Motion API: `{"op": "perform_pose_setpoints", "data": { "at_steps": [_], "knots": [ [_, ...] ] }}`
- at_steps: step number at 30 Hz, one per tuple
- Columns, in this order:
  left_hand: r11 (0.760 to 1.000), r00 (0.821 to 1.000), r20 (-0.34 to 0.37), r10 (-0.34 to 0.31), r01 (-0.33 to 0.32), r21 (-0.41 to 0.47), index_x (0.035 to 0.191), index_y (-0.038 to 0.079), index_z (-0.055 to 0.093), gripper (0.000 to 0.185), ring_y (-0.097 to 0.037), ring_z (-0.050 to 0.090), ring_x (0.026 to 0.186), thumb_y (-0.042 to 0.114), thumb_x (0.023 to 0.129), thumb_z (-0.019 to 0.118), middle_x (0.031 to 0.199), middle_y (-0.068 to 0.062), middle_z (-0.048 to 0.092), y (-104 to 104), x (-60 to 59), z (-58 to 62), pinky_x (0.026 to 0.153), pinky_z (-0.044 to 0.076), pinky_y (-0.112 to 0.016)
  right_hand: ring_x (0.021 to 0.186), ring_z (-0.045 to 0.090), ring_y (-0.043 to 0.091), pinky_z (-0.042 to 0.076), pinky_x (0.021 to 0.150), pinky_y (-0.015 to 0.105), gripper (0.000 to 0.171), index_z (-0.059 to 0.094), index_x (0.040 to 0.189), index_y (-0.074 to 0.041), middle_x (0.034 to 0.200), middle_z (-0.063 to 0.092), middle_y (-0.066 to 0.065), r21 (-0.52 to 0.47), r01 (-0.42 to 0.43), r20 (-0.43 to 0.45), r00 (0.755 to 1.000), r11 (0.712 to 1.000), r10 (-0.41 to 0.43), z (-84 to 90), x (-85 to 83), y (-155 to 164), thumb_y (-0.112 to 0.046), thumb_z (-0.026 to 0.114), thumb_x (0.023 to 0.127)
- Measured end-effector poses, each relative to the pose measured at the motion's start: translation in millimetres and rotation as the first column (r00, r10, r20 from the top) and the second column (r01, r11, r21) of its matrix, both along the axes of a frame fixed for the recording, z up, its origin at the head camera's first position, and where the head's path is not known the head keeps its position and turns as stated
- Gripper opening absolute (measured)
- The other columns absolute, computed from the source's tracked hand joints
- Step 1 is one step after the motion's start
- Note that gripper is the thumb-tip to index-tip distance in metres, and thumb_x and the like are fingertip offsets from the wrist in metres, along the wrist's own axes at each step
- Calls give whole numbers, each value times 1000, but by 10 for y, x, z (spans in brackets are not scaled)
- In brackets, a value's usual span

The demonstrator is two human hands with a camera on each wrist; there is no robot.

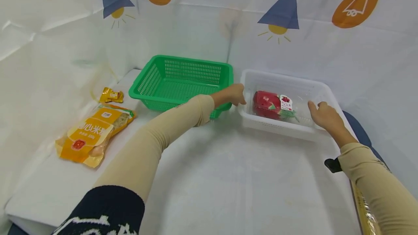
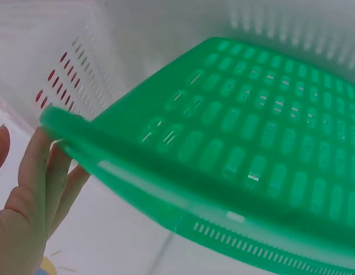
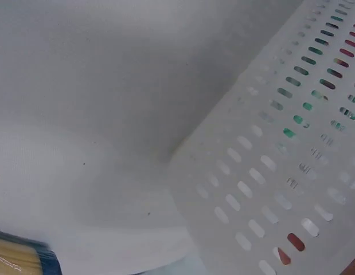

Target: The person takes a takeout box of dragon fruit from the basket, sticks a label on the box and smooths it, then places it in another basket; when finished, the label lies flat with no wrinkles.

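Note:
A green basket [image 1: 150, 101] and a white basket [image 1: 277, 123] stand side by side on the table. In the gap between them, my left hand [image 1: 236, 94] touches the green basket's rim with nearly straight fingers; its thumb stands apart in the left wrist view. The white basket contains a red fruit with green leaf tips and a white label [image 1: 269, 105], which looks like a dragon fruit. Over the white basket's front right part is my right hand [image 1: 326, 117], thumb and forefinger apart, nothing visible between them. The right wrist view shows mostly the basket's slotted outer wall [image 3: 252, 189].
On the table's left lie an orange snack bag [image 1: 93, 133] and a small yellow packet [image 1: 111, 95]. A white cloth with printed lamps [image 1: 281, 10] hangs behind. Something gold and shiny [image 1: 365, 209] shows beside the right edge, under the right sleeve.

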State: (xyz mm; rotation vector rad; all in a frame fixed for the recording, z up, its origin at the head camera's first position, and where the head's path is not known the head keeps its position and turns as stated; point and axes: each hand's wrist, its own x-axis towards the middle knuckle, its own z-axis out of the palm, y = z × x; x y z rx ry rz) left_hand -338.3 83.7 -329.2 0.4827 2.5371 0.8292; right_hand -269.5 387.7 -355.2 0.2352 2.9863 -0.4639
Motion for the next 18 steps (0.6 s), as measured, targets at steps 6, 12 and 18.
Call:
{"op": "perform_pose_setpoints", "data": {
  "at_steps": [6,12,18],
  "knots": [
    [1000,1000,-5,15,-15,7,127,-3,43,43,-21,58,98,10,91,63,117,-13,52,-51,-1,77,69,53,-21,110,37,60,36,87,66,79,24,132,24,123,33,45,-12,8,-134,991,1000,-9,32,24,-109,-48,17,100],
    [1000,999,-47,2,-3,-11,125,-2,44,40,-23,60,92,16,93,61,116,-13,53,-141,8,100,67,52,-23,107,41,57,38,84,64,75,29,130,23,120,38,43,-24,-6,-206,979,1000,1,33,55,-169,-46,21,100],
    [999,989,-136,-52,51,-8,132,-3,44,45,-20,59,100,18,95,58,132,-14,50,-280,48,99,81,50,-26,104,44,55,40,82,63,73,33,128,23,119,41,42,-43,-32,-224,974,999,21,-1,74,-194,-45,25,101]
  ]
}}
